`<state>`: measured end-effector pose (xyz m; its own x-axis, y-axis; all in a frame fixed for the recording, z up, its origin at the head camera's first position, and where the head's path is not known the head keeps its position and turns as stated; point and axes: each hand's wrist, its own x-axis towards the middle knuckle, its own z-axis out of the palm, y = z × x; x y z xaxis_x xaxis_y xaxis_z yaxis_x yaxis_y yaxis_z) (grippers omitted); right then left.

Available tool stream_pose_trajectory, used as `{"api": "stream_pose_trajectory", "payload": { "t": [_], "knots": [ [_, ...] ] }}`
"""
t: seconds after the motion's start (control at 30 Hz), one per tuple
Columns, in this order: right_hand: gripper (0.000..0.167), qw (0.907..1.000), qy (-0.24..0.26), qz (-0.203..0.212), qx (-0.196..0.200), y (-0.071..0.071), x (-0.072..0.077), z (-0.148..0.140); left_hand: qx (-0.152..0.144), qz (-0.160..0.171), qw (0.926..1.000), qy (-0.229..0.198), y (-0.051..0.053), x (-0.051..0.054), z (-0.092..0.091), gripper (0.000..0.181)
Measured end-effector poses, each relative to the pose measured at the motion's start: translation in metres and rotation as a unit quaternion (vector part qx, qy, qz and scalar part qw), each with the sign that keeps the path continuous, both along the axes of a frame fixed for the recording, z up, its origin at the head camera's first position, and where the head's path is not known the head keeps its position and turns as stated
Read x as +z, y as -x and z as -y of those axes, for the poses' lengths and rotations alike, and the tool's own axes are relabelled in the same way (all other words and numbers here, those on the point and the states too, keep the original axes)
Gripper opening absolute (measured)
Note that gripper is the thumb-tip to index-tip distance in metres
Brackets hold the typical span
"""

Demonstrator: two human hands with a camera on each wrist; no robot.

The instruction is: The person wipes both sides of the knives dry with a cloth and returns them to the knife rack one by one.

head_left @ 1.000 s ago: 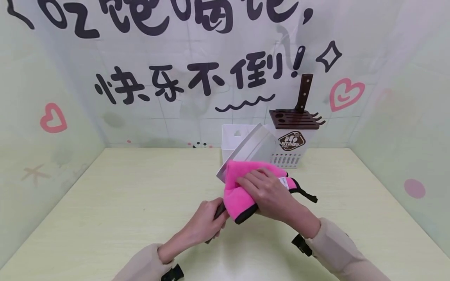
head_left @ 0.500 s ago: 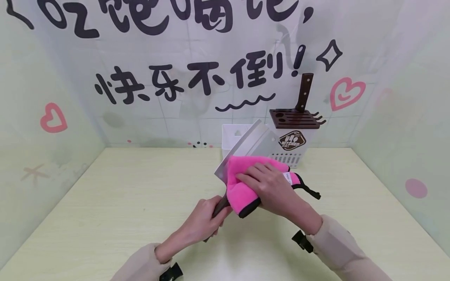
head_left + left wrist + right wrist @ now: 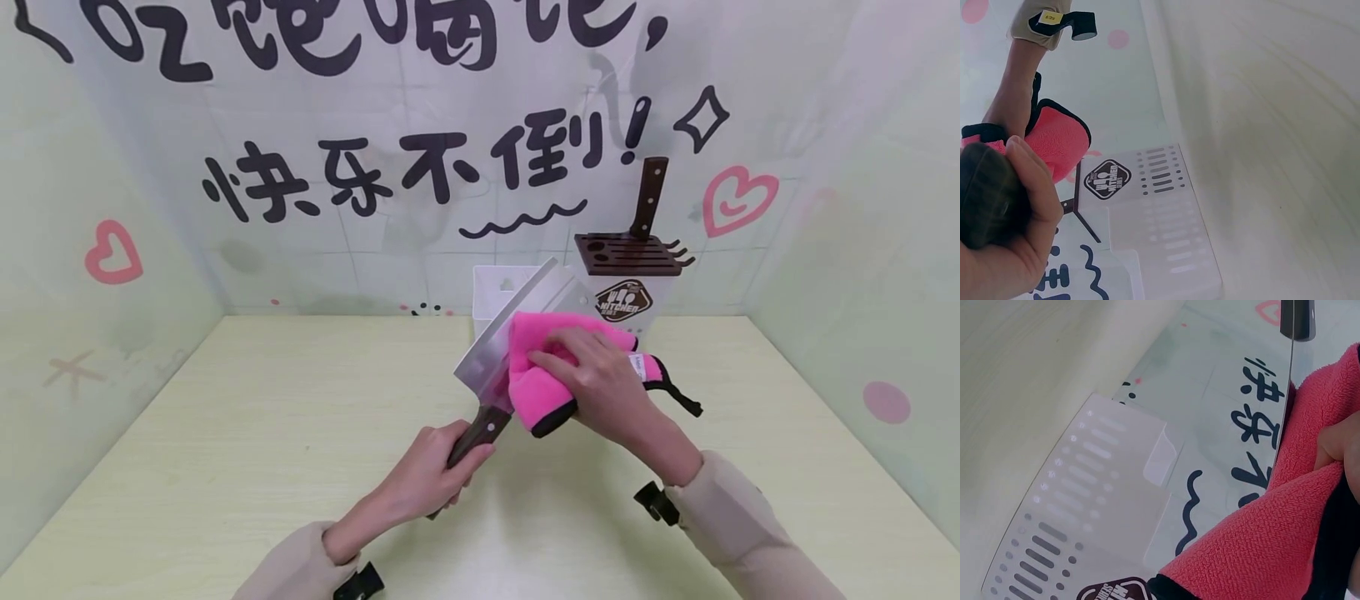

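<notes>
My left hand [image 3: 431,475] grips the dark wooden handle [image 3: 480,429] of a cleaver, with the broad blade [image 3: 491,346] tilted up and to the right above the table. Against the upper face of that blade, my right hand [image 3: 600,383] holds a folded pink cloth [image 3: 536,400] with black edging and a black loop. The cloth covers the right part of the blade. In the left wrist view the curled thumb [image 3: 1038,181] lies around the handle butt. The right wrist view shows the cloth [image 3: 1254,544] beside the blade, which is seen nearly edge-on.
Behind the blade stands a white perforated kitchen holder [image 3: 648,304] with a brown slotted top [image 3: 626,254]. Another dark-handled tool [image 3: 651,196] stands upright in it. The pale table [image 3: 300,417] meets printed walls at the back and sides.
My right hand has moved the cloth up and to the right along the blade, uncovering the blade's lower end and the top of the handle. The left hand has shifted only slightly.
</notes>
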<state>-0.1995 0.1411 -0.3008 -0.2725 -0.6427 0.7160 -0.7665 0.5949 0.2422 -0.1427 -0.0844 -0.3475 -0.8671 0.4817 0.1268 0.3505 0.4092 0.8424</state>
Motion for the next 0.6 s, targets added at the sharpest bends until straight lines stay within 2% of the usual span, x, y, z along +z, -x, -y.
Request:
{"api": "stream_pose_trajectory", "payload": {
  "t": [0.17, 0.6],
  "knots": [
    [0.043, 0.9998, 0.014, 0.008, -0.014, 0.003, 0.000, -0.006, -0.002, 0.005, 1.0000, -0.002, -0.001, -0.002, 0.002, 0.028],
    [0.046, 0.9969, 0.049, 0.034, -0.051, 0.016, 0.004, -0.023, -0.013, -0.012, 0.9998, 0.006, -0.004, 0.000, 0.006, 0.029]
  ]
}}
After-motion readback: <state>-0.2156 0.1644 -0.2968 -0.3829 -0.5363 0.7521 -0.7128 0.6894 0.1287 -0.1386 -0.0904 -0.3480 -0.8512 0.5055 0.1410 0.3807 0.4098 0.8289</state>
